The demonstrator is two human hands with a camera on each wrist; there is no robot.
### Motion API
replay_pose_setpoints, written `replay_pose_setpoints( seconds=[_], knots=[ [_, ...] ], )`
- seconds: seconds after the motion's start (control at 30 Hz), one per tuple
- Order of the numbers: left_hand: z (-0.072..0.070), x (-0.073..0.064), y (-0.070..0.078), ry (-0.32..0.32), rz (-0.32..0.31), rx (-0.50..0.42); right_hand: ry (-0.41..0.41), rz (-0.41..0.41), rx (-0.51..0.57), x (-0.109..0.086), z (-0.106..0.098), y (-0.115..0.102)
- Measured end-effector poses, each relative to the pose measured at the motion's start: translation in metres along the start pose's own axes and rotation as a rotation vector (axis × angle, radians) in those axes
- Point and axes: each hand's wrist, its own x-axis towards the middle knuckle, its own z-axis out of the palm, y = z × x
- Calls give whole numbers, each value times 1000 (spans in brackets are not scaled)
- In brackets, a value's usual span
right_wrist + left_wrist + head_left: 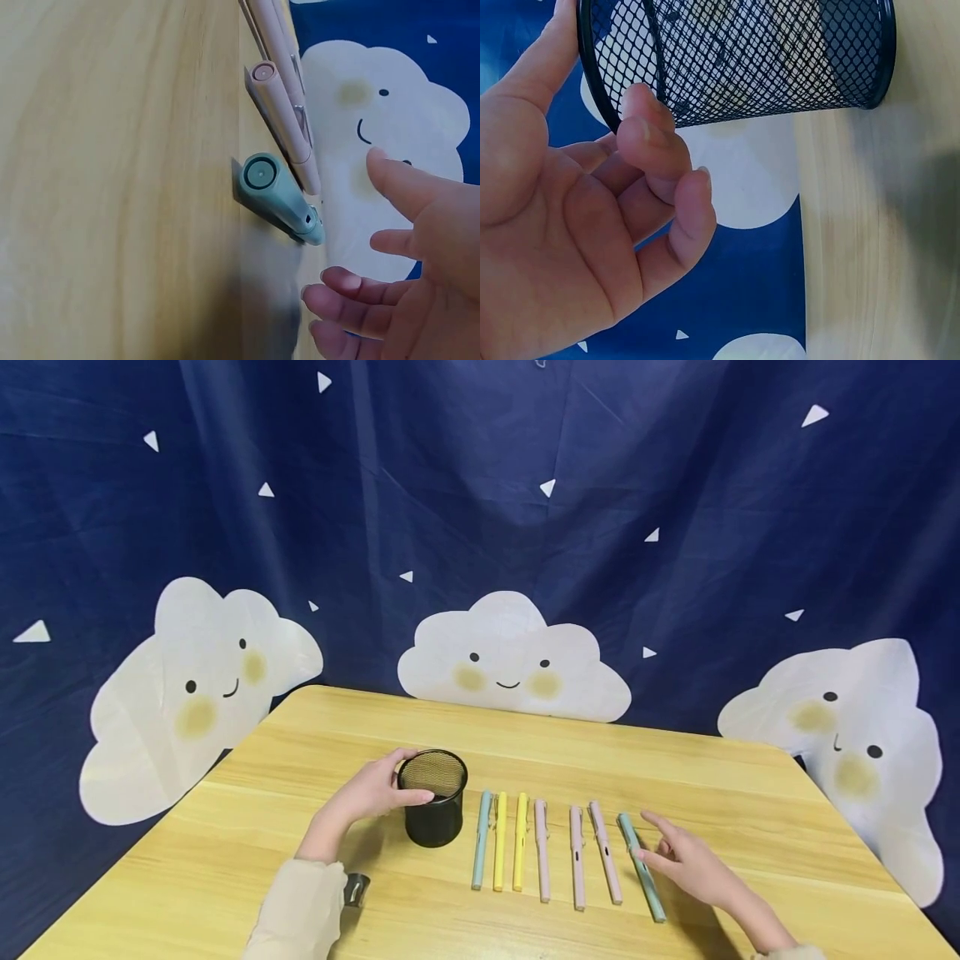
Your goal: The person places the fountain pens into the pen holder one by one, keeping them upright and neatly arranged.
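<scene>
My left hand (377, 789) grips a black mesh pen holder (435, 822) by its rim, thumb at the near side and fingers at the far side. The holder stands upright on the table, and mesh shows through its mouth. In the left wrist view the fingers (656, 146) bend along the holder's mesh wall (742, 60). My right hand (693, 864) hovers beside the rightmost teal pen (641, 868), fingers spread and relaxed. From the right wrist view, a gap separates this hand (420, 262) from the teal pen (277, 195), which lies with its end toward the camera.
Left of that pen lie three lilac pens (577, 860), two yellow pens (520, 843) and another teal pen (482, 842), side by side on the wooden table (360, 718). A blue curtain (465, 485) with white clouds hangs behind. A dark band (356, 890) sits at my left wrist.
</scene>
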Motion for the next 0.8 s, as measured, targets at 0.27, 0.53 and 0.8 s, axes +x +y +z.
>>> replay_pose_setpoints(
  seconds=[0.27,0.53,0.8],
  knots=[
    [-1,-1,1,1,18,-8,-63,18,101,1,0,6],
    [0,1,0,-19,-4,-23,-105,61,168,1,2,8],
    [0,1,0,-35,-38,-68,-119,61,162,4,4,6]
  ],
)
